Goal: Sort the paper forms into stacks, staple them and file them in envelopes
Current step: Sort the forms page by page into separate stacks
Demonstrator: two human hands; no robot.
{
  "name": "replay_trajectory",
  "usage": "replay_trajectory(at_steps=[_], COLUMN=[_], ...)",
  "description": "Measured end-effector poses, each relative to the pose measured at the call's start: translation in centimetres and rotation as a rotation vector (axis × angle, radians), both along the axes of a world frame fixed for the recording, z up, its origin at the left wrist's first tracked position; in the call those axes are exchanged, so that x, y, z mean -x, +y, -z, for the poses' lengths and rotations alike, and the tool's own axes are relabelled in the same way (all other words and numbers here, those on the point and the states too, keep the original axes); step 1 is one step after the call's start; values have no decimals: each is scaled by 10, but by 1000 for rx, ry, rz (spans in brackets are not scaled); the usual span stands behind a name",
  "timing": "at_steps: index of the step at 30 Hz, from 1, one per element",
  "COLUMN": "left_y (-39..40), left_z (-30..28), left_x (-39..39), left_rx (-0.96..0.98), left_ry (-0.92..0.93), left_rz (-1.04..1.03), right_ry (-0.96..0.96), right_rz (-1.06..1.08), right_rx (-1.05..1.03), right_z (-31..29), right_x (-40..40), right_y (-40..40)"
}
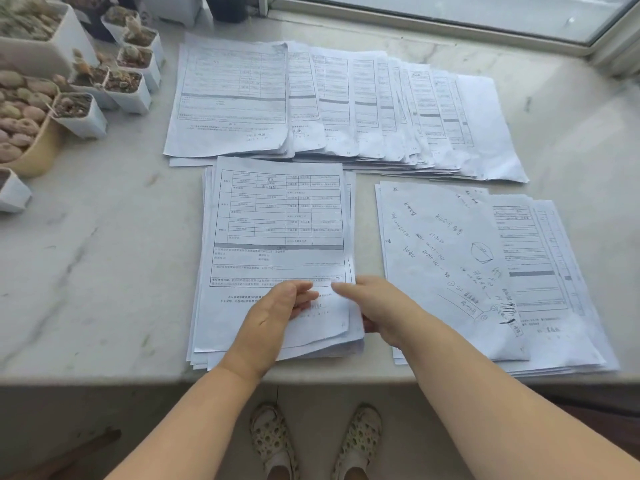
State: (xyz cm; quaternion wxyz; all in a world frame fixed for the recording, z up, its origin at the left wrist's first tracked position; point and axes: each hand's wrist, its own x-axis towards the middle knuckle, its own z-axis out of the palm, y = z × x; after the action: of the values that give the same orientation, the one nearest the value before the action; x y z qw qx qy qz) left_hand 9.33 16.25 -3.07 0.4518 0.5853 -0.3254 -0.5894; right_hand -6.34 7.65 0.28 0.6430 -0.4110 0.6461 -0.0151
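In the head view, a near stack of forms [277,237] is seen at the front of the marble table [104,237]. Its lifted top sheet [311,327] is pinched by the left hand [277,310] at the lower edge, while the stack's right edge is grasped by the right hand [377,306]. A fanned row of forms [346,105] lies behind, and a handwritten pile [467,265] is seen to the right. Potted succulents [114,74] are ranged at far left.

The print on the fanned sheets [346,102] along the tabletop's far edge is too small to read. The right hand [377,306] hides its fingers under the near stack [277,237]. The left picture edge cuts off the plant pots [31,46].
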Motion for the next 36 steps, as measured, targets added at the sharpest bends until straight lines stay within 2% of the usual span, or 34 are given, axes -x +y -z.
replay_trajectory(at_steps=[2,5,8,11,13,17,21,24,28,30,33,36], left_y=[0,-8,-32,-70,-99,-152,-213,-264,-324,-342,-351,-350], left_z=[-9,-38,-77,-104,-109,-96,-63,-36,-12,-5,-5,-6], left_x=[-1,-5,-2,16,36,84,146,190,229,231,222,213], left_rx=[28,224,472,613,637,566,455,338,97,-40,-46,4], left_ry=[-78,-364,-533,-627,-672,-764,-911,-1061,-1249,-1280,-1251,-1268], left_rz=[12,-49,-113,-122,-108,0,168,299,427,481,488,465], right_ry=[25,-71,-194,-337,-411,-625,-723,-771,-717,-663,-572,-559], right_rz=[-44,15,164,405,614,1054,1252,1161,862,712,540,453], right_rx=[121,218,270,270,259,280,225,161,53,2,-53,-64], right_z=[-3,-24,-51,-71,-80,-86,-81,-67,-36,-20,-4,5], right_x=[-4,-2,24,66,103,195,270,296,288,279,267,256], right_y=[7,7,-12,-45,-75,-150,-220,-264,-312,-332,-359,-377])
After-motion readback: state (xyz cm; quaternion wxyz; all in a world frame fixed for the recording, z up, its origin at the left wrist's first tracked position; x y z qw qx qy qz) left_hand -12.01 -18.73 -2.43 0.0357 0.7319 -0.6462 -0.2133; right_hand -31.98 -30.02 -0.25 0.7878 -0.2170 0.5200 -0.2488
